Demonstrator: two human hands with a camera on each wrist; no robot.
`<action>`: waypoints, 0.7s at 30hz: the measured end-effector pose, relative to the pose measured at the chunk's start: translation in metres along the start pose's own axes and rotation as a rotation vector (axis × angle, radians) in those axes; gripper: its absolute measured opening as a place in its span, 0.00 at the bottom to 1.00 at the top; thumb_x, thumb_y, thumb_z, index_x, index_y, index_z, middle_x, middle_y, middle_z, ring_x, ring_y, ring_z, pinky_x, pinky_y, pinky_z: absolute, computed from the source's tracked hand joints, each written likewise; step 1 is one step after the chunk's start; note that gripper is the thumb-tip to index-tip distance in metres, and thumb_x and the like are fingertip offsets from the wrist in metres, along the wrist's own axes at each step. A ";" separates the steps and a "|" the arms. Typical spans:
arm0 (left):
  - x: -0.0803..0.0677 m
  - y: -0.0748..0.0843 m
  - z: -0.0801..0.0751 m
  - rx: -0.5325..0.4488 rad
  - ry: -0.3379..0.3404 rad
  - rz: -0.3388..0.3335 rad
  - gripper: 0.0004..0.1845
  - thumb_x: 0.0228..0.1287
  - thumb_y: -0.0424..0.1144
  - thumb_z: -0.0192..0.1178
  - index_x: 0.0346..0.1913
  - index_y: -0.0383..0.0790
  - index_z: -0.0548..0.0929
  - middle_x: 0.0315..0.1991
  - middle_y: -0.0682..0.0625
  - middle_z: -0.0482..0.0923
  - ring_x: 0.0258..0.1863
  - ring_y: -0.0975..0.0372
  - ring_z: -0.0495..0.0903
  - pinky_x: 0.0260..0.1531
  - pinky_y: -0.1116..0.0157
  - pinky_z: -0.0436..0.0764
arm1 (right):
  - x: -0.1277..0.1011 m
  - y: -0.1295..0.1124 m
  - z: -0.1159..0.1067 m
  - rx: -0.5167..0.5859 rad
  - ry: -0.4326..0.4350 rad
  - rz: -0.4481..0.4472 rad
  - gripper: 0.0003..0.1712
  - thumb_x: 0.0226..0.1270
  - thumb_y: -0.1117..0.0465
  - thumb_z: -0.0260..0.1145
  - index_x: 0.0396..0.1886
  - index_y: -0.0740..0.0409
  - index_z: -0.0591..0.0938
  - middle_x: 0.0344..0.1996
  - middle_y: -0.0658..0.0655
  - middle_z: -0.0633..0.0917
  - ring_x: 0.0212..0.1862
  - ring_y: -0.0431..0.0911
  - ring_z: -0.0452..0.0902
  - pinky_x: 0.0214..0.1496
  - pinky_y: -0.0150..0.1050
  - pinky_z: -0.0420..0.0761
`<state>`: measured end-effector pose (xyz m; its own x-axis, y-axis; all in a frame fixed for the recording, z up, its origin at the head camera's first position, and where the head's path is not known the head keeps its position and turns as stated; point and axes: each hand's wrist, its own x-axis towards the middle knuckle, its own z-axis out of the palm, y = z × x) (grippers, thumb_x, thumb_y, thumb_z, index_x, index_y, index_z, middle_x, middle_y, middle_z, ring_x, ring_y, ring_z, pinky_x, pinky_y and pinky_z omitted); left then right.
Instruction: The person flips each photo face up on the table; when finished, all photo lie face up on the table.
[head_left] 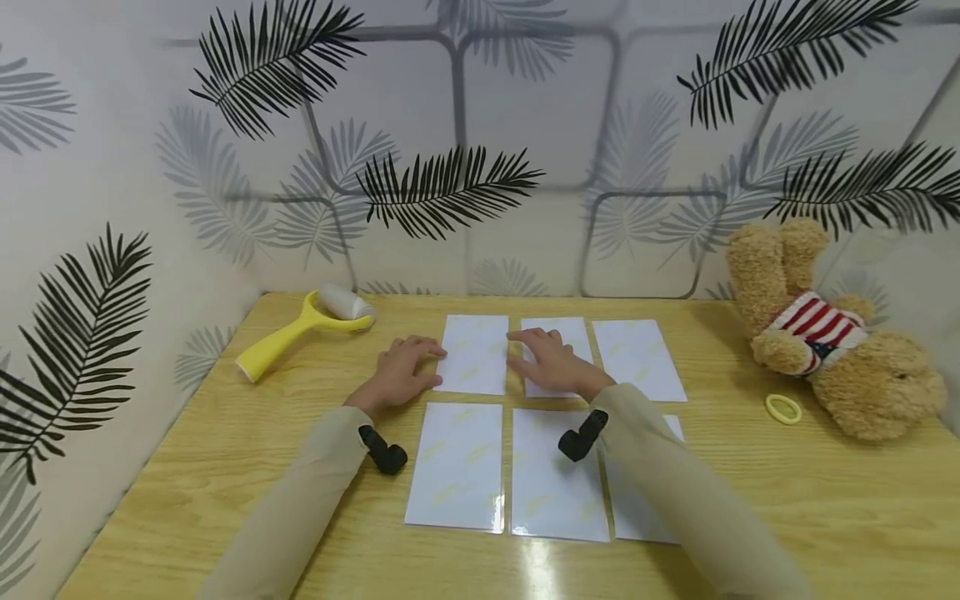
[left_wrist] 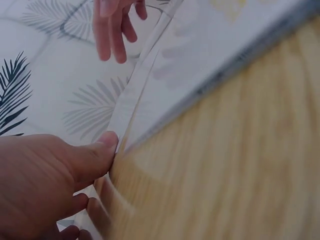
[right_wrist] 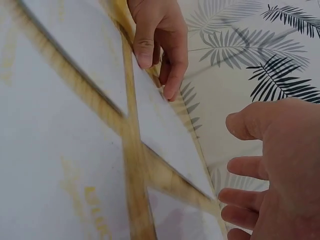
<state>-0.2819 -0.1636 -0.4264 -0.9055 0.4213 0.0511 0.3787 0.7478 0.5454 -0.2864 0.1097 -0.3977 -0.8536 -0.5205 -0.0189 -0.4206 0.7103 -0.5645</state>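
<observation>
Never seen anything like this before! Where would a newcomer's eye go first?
Probably to the six white sheets in two rows of three on the wooden table, with the left hand at the left edge of the back-left sheet and the right hand over the back-middle one. The teddy bear in a striped shirt, lying at the back right, and the bright yellow-handled roller at the back left might catch it next.
</observation>
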 end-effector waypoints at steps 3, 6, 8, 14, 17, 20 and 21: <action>0.001 0.000 0.003 -0.019 0.021 -0.011 0.20 0.62 0.42 0.59 0.57 0.44 0.75 0.65 0.44 0.63 0.62 0.47 0.57 0.53 0.45 0.56 | 0.012 -0.002 0.000 -0.013 -0.020 0.043 0.31 0.70 0.50 0.48 0.68 0.61 0.61 0.67 0.67 0.61 0.64 0.68 0.50 0.58 0.70 0.52; 0.002 0.001 0.005 -0.030 0.037 -0.025 0.21 0.61 0.41 0.60 0.57 0.44 0.75 0.65 0.45 0.63 0.62 0.47 0.58 0.53 0.46 0.56 | 0.022 -0.005 0.001 -0.014 -0.029 0.078 0.32 0.70 0.51 0.48 0.68 0.65 0.60 0.67 0.67 0.62 0.66 0.67 0.50 0.63 0.66 0.50; 0.003 0.002 0.006 -0.042 0.045 -0.029 0.21 0.60 0.41 0.60 0.57 0.44 0.75 0.65 0.46 0.63 0.62 0.48 0.58 0.54 0.46 0.56 | 0.026 -0.007 0.002 0.020 -0.026 0.116 0.33 0.70 0.52 0.48 0.68 0.67 0.59 0.66 0.67 0.63 0.68 0.64 0.52 0.67 0.60 0.51; 0.003 0.000 0.008 -0.071 0.055 -0.031 0.20 0.60 0.41 0.61 0.56 0.42 0.76 0.66 0.48 0.63 0.61 0.49 0.59 0.55 0.47 0.55 | 0.032 -0.007 0.006 0.285 0.014 0.225 0.33 0.70 0.53 0.50 0.69 0.65 0.57 0.64 0.67 0.66 0.65 0.57 0.63 0.65 0.49 0.65; 0.001 -0.002 0.008 -0.082 0.055 -0.035 0.20 0.60 0.41 0.60 0.56 0.42 0.76 0.66 0.48 0.63 0.60 0.50 0.59 0.55 0.47 0.54 | 0.034 -0.007 0.007 0.494 0.040 0.260 0.32 0.69 0.56 0.51 0.69 0.63 0.57 0.64 0.66 0.66 0.63 0.57 0.66 0.62 0.47 0.69; -0.001 -0.002 0.006 -0.086 0.052 -0.041 0.20 0.61 0.41 0.60 0.56 0.41 0.76 0.66 0.48 0.63 0.60 0.49 0.59 0.56 0.47 0.54 | 0.036 -0.008 0.006 0.674 0.078 0.284 0.31 0.69 0.59 0.52 0.69 0.63 0.58 0.64 0.66 0.66 0.62 0.57 0.68 0.61 0.46 0.69; -0.002 -0.003 0.006 -0.085 0.051 -0.043 0.20 0.61 0.41 0.60 0.56 0.41 0.75 0.66 0.48 0.63 0.60 0.49 0.59 0.55 0.47 0.54 | 0.036 -0.008 0.006 0.718 0.088 0.284 0.30 0.69 0.60 0.52 0.69 0.62 0.59 0.64 0.66 0.67 0.61 0.57 0.68 0.60 0.46 0.69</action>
<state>-0.2803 -0.1630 -0.4329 -0.9298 0.3617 0.0677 0.3240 0.7174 0.6167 -0.3116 0.0823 -0.3989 -0.9329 -0.3031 -0.1943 0.0948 0.3137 -0.9448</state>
